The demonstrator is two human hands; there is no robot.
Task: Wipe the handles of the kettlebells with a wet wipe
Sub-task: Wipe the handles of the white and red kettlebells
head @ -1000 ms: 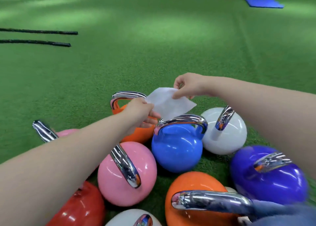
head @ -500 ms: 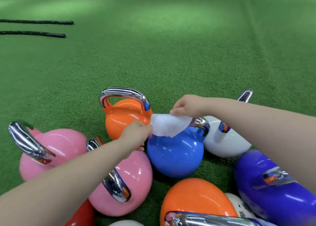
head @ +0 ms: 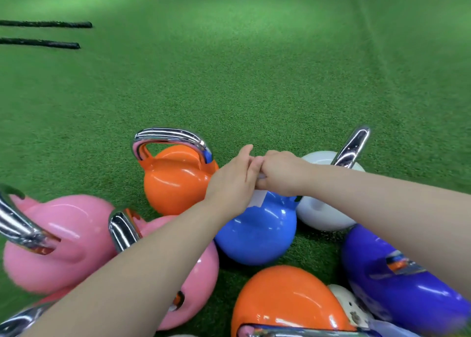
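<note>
1. Both hands meet on top of the blue kettlebell (head: 254,232), exactly where its handle should be; the handle itself is hidden under them. The right hand (head: 283,175) has its fingers curled tight around something there, I believe the handle with the wet wipe (head: 258,199). Only a small white corner of the wipe shows, just below the hands on the blue shoulder.

2. The left hand (head: 233,184) lies against the right one with fingers mostly straight and close together. Whether it holds the wipe I cannot tell.

3. First risk: the wipe is bunched and mostly covered, so it may slide as a lump and touch only part of the handle. The underside and the two legs of the handle could stay dirty.

4. Second risk: the chrome is smooth and the wipe is wet. The grip may slip, and the wipe may drop onto the green turf (head: 254,82) beside the blue kettlebell and pick up dirt.

5. Third risk: other kettlebells crowd the blue one. The orange kettlebell (head: 175,178) stands just to its left, the white kettlebell (head: 323,214) just to its right. A wide stroke may knock the knuckles on a neighbour's handle.

6. Fourth risk: strong sideways pulling could tip the blue kettlebell against those neighbours.
</note>
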